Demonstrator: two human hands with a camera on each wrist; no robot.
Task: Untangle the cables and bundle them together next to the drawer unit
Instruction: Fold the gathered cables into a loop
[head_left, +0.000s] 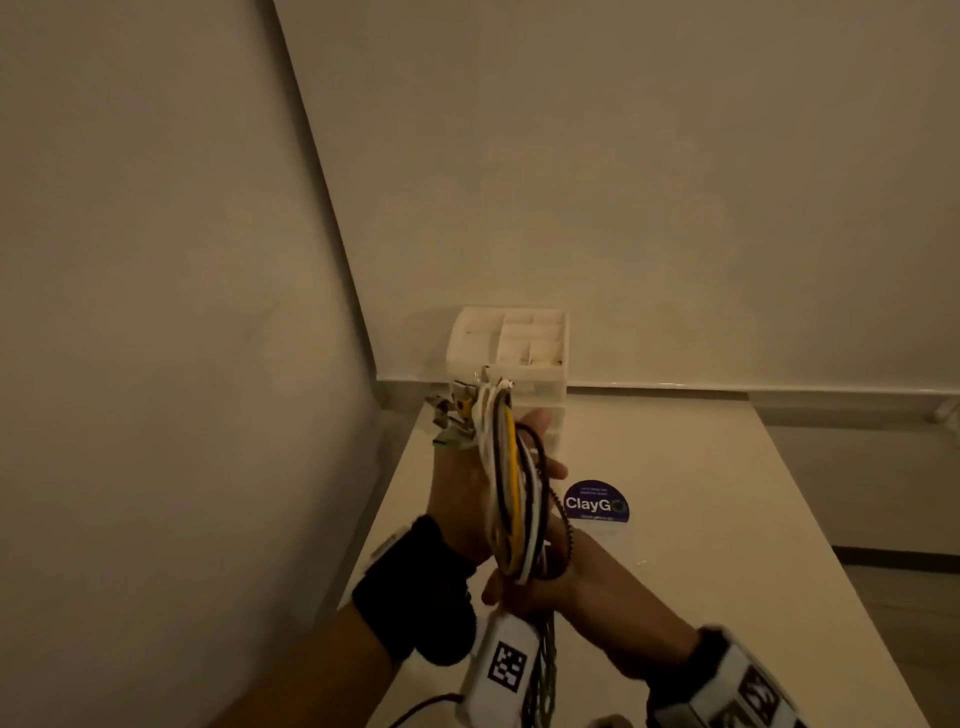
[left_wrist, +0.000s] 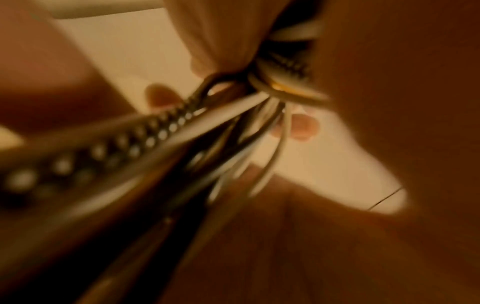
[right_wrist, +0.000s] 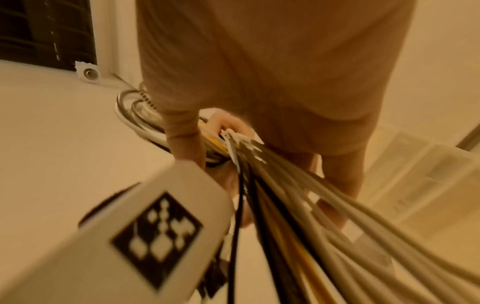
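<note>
Cables (head_left: 511, 483) before drawer unit (head_left: 524, 358)

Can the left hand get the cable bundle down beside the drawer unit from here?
Probably yes. The left hand grips the cable bundle just short of the drawer unit, and bare table lies beside it; the right hand holds the lower loops.

"ClayGO" stands in white letters on a round dark purple sticker (head_left: 596, 501) on the table (head_left: 727, 519); its smaller lines are unreadable.
</note>
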